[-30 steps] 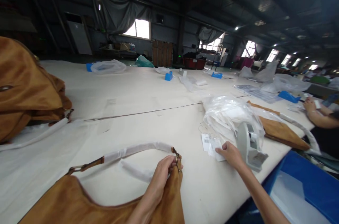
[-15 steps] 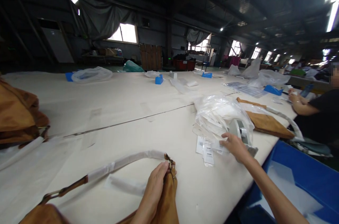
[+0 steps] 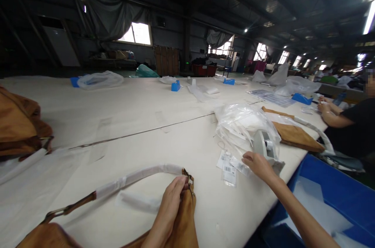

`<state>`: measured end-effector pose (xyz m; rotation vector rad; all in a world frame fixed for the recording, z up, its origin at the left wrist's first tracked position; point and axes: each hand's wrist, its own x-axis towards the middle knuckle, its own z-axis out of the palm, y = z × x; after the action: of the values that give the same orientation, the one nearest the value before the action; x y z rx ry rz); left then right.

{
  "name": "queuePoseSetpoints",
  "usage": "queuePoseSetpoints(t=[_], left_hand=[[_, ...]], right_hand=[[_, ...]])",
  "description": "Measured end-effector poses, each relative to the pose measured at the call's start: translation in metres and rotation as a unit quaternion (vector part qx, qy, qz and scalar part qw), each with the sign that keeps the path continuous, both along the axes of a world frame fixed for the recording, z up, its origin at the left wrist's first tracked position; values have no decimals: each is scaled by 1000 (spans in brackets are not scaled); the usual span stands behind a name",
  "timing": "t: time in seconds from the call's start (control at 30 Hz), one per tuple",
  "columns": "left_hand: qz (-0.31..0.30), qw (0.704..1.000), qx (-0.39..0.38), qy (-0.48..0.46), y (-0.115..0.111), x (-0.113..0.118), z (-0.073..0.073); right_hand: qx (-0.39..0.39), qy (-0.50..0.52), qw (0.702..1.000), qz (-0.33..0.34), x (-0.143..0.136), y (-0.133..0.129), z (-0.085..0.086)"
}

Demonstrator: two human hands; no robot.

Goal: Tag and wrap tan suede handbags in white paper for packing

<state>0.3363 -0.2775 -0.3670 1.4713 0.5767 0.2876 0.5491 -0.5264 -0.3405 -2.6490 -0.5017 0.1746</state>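
Note:
My left hand (image 3: 173,197) is closed around the top edge of a tan handbag (image 3: 185,220), by the metal ring where the strap joins. The handbag's strap (image 3: 140,175) arches over the table, its middle wrapped in white material. To the right, my right hand (image 3: 260,168) pinches the end of a white printed hang tag (image 3: 240,165); the fingertips partly hide the contact. More hang tags (image 3: 229,173) lie just left of it, in clear sleeves. Right behind those fingers stands a grey tape dispenser (image 3: 263,144), against a clear plastic bag (image 3: 243,121) of white strips.
Another tan bag (image 3: 20,123) sits at the left edge. A flat tan bag (image 3: 295,134) lies at right, near a co-worker (image 3: 351,123). Below the table's right edge is a blue bin (image 3: 348,189) with white sheets. Blue tape dispensers (image 3: 175,86) stand farther back.
My right hand has shifted slightly down, and the hang tags near it have moved and turned, with a string loop now showing. My left hand stays on the handbag.

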Motion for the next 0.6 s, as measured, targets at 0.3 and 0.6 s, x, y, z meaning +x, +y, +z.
queuePoseSetpoints(t=[0.3, 0.6], left_hand=[[-15, 1000, 3, 6, 2, 2, -7], [-12, 998, 62, 2, 3, 3, -16]], right_hand=[[-74, -16, 997, 26, -10, 21, -20], [-66, -51, 996, 38, -7, 19, -13]])
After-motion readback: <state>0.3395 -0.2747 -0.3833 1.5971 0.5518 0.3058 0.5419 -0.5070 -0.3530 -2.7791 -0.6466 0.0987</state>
